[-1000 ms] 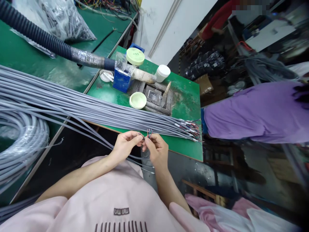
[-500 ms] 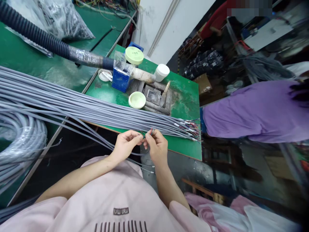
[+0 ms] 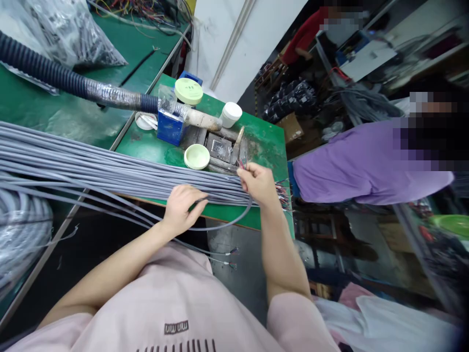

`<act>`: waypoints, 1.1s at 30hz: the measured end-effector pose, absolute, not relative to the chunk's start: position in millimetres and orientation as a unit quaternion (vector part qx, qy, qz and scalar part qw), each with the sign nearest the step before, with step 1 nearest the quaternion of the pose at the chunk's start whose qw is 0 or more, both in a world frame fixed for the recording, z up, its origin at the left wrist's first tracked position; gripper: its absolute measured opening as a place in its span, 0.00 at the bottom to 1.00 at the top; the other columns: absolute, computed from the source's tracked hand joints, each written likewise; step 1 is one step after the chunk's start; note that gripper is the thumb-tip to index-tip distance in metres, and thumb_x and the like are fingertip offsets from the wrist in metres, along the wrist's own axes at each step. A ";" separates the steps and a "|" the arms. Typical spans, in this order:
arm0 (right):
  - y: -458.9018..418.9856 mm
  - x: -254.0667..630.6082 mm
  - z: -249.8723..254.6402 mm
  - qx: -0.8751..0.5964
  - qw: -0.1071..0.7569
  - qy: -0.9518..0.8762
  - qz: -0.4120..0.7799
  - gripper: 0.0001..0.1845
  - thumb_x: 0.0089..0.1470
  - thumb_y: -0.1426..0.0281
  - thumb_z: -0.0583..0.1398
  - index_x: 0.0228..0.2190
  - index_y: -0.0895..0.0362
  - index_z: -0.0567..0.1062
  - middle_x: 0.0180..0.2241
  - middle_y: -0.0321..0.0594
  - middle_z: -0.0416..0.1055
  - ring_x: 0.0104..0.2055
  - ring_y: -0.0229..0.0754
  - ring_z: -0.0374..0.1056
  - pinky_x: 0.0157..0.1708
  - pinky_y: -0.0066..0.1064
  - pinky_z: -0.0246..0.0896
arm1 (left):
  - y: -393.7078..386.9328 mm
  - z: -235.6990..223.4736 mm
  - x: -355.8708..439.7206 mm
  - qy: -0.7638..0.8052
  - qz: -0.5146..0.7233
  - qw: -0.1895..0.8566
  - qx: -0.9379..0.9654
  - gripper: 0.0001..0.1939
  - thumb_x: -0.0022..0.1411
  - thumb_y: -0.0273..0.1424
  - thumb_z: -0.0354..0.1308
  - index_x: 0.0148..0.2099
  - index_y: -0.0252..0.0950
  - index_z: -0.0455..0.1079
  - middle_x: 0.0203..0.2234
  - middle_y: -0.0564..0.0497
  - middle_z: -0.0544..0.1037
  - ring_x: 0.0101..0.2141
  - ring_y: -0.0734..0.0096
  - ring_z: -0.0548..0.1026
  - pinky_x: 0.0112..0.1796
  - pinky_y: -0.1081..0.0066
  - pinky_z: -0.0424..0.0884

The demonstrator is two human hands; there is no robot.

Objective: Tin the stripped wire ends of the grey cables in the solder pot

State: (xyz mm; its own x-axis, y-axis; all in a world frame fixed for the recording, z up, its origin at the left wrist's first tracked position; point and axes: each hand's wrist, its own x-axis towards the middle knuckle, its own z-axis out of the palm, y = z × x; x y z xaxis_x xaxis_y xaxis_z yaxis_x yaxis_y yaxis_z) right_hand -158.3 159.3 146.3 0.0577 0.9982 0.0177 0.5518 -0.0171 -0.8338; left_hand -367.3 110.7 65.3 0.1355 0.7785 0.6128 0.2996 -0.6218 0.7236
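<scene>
My right hand (image 3: 258, 183) pinches the end of a grey cable (image 3: 234, 221), over the right part of the bundle. Thin coloured wires (image 3: 242, 164) fan up from its fingertips. Below the hand the cable bends down and runs left, under my left hand (image 3: 183, 208). That hand is curled at the near edge of the bundle of grey cables (image 3: 120, 168), with thumb and fingers closing on something small and dark that I cannot make out. Stripped ends with coloured wires (image 3: 283, 193) stick out at the bundle's right end, partly behind my right wrist.
On the green table (image 3: 269, 129) stand a solder pot (image 3: 220, 148) with a scraper (image 3: 237, 143), a pale green dish (image 3: 197, 157), a white tub (image 3: 231, 115) and a blue box (image 3: 170, 129). A ribbed hose (image 3: 113, 93) crosses from the left. A co-worker in purple (image 3: 351, 166) is at the right.
My hands have moved apart. The right has gone right and up over the bundle with the wire end; the left has shifted slightly left. The cable now hangs in a curve, and the view has turned slightly.
</scene>
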 end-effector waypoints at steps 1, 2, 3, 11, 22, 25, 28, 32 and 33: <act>175.6 -151.0 146.9 -0.645 0.333 -0.616 0.307 0.15 0.48 0.64 0.59 0.16 0.55 0.61 0.13 0.28 0.56 0.15 0.30 0.51 0.17 0.24 0.44 | 115.9 61.6 -370.1 0.382 0.528 0.171 0.739 0.07 0.62 0.30 0.58 0.42 0.36 0.74 0.35 0.47 0.81 0.39 0.65 0.76 0.47 0.60 0.68; 191.8 -145.1 145.8 -0.654 0.314 -0.624 0.290 0.16 0.47 0.65 0.58 0.15 0.55 0.59 0.12 0.28 0.54 0.16 0.30 0.49 0.17 0.25 0.42 | 120.0 57.8 -372.0 0.389 0.510 0.134 0.755 0.08 0.62 0.30 0.57 0.44 0.36 0.73 0.37 0.47 0.81 0.42 0.64 0.76 0.50 0.58 0.65; 207.3 -141.0 143.2 -0.667 0.288 -0.633 0.267 0.16 0.46 0.66 0.58 0.15 0.55 0.58 0.12 0.28 0.52 0.16 0.30 0.48 0.18 0.25 0.40 | 122.9 54.4 -373.1 0.393 0.492 0.109 0.769 0.09 0.62 0.30 0.57 0.45 0.37 0.72 0.39 0.47 0.80 0.43 0.63 0.75 0.53 0.56 0.63; 279.4 -146.2 114.7 -0.719 0.139 -0.661 0.161 0.15 0.43 0.72 0.57 0.11 0.57 0.60 0.12 0.29 0.49 0.20 0.32 0.49 0.22 0.27 0.41 | 123.0 47.6 -371.7 0.390 0.458 0.069 0.796 0.10 0.63 0.29 0.55 0.47 0.38 0.71 0.41 0.50 0.80 0.44 0.66 0.75 0.55 0.58 0.59; 296.0 -146.7 104.0 -0.741 0.068 -0.658 0.121 0.14 0.44 0.71 0.58 0.12 0.56 0.63 0.15 0.33 0.58 0.24 0.37 0.56 0.26 0.29 0.46 | 124.4 47.5 -372.2 0.386 0.467 0.071 0.792 0.10 0.62 0.28 0.56 0.47 0.38 0.70 0.41 0.50 0.80 0.44 0.66 0.75 0.54 0.58 0.59; 297.1 -147.1 102.2 -0.744 0.065 -0.654 0.119 0.14 0.44 0.72 0.58 0.11 0.56 0.64 0.16 0.35 0.61 0.25 0.38 0.59 0.26 0.29 0.48 | 124.5 46.9 -372.3 0.385 0.468 0.075 0.792 0.11 0.63 0.28 0.56 0.48 0.39 0.70 0.41 0.50 0.80 0.44 0.67 0.75 0.55 0.58 0.59; 298.6 -147.6 101.2 -0.746 0.071 -0.651 0.122 0.15 0.43 0.72 0.59 0.11 0.56 0.63 0.15 0.35 0.61 0.26 0.39 0.59 0.27 0.29 0.48 | 124.5 46.0 -372.2 0.386 0.469 0.082 0.790 0.11 0.63 0.27 0.55 0.48 0.39 0.71 0.41 0.50 0.80 0.45 0.67 0.75 0.55 0.58 0.58; 297.1 -149.9 104.8 -0.741 0.096 -0.650 0.140 0.15 0.42 0.73 0.59 0.10 0.56 0.62 0.13 0.32 0.56 0.23 0.36 0.57 0.25 0.28 0.47 | 124.1 45.3 -372.2 0.385 0.471 0.083 0.789 0.12 0.62 0.27 0.56 0.49 0.39 0.70 0.41 0.50 0.80 0.45 0.67 0.75 0.56 0.58 0.58; 294.5 -151.2 107.9 -0.739 0.106 -0.649 0.148 0.15 0.42 0.73 0.59 0.10 0.56 0.62 0.12 0.31 0.55 0.21 0.35 0.57 0.24 0.27 0.47 | 123.9 45.2 -372.3 0.385 0.471 0.082 0.790 0.12 0.62 0.27 0.56 0.49 0.39 0.70 0.42 0.50 0.80 0.45 0.67 0.75 0.56 0.58 0.58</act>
